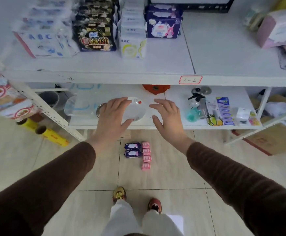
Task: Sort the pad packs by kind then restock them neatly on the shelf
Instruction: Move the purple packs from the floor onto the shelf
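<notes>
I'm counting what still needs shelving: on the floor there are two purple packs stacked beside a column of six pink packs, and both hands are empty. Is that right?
Not quite. The head view shows four pink packs in the column, not six. The rest holds: two purple packs lie beside them on the floor, and the left hand and right hand are both open and empty.

Beyond both hands, the shelf (155, 65) looks like smooth, matt white board on painted metal uprights. The pad packs (97, 38) above the left hand (112, 116) are wrapped in glossy plastic film; the dark purple and pink ones (146, 155) on the floor (155, 178), below and between the wrists, shine the same way. The floor is smooth glazed tile with a soft sheen. Under the left hand sits a glossy white plate (137, 108). The sleeves (53, 181) are matt brown knitted cloth. Past the right hand (167, 114), a cardboard box (273, 142) looks dull and papery.
</notes>
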Tool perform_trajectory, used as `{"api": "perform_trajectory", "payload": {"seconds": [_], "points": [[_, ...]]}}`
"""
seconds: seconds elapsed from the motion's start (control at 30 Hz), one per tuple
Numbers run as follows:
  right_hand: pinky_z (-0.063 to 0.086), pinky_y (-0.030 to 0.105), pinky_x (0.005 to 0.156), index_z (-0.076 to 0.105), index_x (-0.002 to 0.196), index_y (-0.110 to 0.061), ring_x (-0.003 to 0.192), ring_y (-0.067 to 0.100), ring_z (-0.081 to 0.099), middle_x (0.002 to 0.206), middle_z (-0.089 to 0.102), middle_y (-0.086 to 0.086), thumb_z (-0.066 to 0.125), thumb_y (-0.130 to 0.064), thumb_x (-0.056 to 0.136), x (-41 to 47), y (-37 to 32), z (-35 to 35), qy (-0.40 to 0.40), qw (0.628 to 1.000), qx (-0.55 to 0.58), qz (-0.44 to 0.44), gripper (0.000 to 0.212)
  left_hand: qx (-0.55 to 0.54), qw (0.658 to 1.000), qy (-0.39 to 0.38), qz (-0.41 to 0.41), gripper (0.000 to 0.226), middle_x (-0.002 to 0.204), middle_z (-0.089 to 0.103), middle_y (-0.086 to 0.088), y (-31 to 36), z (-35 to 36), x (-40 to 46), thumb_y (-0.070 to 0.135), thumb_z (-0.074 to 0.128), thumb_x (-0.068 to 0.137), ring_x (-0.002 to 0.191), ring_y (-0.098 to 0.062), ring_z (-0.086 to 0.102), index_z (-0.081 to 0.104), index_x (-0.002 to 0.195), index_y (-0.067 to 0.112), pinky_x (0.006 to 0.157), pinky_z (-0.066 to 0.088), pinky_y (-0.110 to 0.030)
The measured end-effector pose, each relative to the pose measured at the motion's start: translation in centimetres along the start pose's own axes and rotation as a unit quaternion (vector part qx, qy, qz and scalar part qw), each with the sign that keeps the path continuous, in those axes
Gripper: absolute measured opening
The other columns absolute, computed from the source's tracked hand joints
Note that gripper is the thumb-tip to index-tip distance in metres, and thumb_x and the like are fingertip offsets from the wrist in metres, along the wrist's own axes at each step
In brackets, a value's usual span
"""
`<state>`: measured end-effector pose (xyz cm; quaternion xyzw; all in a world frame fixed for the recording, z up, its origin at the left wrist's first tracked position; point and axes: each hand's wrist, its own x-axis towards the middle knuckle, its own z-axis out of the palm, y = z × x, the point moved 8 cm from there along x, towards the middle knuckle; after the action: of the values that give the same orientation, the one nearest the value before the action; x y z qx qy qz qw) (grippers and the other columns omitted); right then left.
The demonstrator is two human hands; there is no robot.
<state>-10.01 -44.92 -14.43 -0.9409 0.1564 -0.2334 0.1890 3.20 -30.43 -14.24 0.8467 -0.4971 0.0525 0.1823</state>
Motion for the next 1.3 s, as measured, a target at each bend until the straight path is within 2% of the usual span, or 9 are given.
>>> {"api": "perform_trajectory", "payload": {"seconds": [0.2,0.4,0.63,0.83,1.03,1.3], "points": [[0.039,0.039,0.110,0.056,0.133,-0.016,0.131,0.022,0.039,0.140,0.050,0.002,0.062,-0.016,0.092,-4.0,-1.0,7.2,-0.086,0.995,0.005,0.052,0.042,-0.007,0.996,-0.085,-0.027,0.059,0.143,0.044,0.005,-5.5,4.9,-5.2,0.037,0.065,0.087,0.131,-0.021,0.040,0.044,0.141,0.024,0.102,0.039,-0.039],[0.041,0.035,0.105,0.056,0.133,-0.016,0.127,0.022,0.043,0.137,0.053,0.001,0.066,-0.021,0.090,-7.7,-0.3,18.4,-0.161,0.979,-0.021,0.127,0.044,-0.038,0.988,-0.142,-0.054,0.055,0.138,0.047,0.009,-12.8,12.3,-9.9,0.036,0.065,0.087,0.128,-0.017,0.040,0.046,0.138,0.025,0.104,0.034,-0.036],[0.041,0.037,0.105,0.049,0.141,-0.018,0.127,0.024,0.043,0.140,0.051,0.001,0.067,-0.024,0.088,-13.5,5.4,33.5,-0.253,0.942,-0.023,0.221,0.056,-0.065,0.970,-0.215,-0.095,0.053,0.138,0.049,0.006,-18.4,26.9,-14.6,0.037,0.063,0.089,0.130,-0.018,0.041,0.045,0.137,0.023,0.106,0.039,-0.038],[0.041,0.036,0.104,0.044,0.143,-0.019,0.128,0.023,0.041,0.141,0.048,0.001,0.067,-0.027,0.087,-18.4,12.3,44.8,-0.292,0.925,-0.039,0.241,0.061,-0.074,0.959,-0.256,-0.098,0.054,0.136,0.050,0.008,-21.0,41.2,-17.2,0.036,0.065,0.090,0.126,-0.016,0.044,0.045,0.139,0.024,0.104,0.040,-0.034],[0.049,0.039,0.090,0.047,0.133,-0.021,0.119,0.024,0.046,0.132,0.048,-0.003,0.065,-0.023,0.085,-22.7,18.6,55.4,-0.310,0.916,-0.016,0.254,0.051,-0.050,0.951,-0.297,-0.075,0.056,0.136,0.047,0.006,-23.9,54.6,-18.8,0.033,0.064,0.089,0.125,-0.019,0.043,0.043,0.140,0.022,0.103,0.042,-0.037],[0.038,0.040,0.111,0.033,0.149,-0.017,0.137,0.025,0.032,0.151,0.036,0.004,0.067,-0.025,0.092,-24.3,25.1,66.8,-0.353,0.907,-0.044,0.225,0.067,-0.056,0.954,-0.284,-0.082,0.058,0.146,0.041,0.001,-27.7,67.3,-18.7,0.033,0.062,0.093,0.131,-0.020,0.041,0.039,0.144,0.020,0.104,0.042,-0.036]]}}
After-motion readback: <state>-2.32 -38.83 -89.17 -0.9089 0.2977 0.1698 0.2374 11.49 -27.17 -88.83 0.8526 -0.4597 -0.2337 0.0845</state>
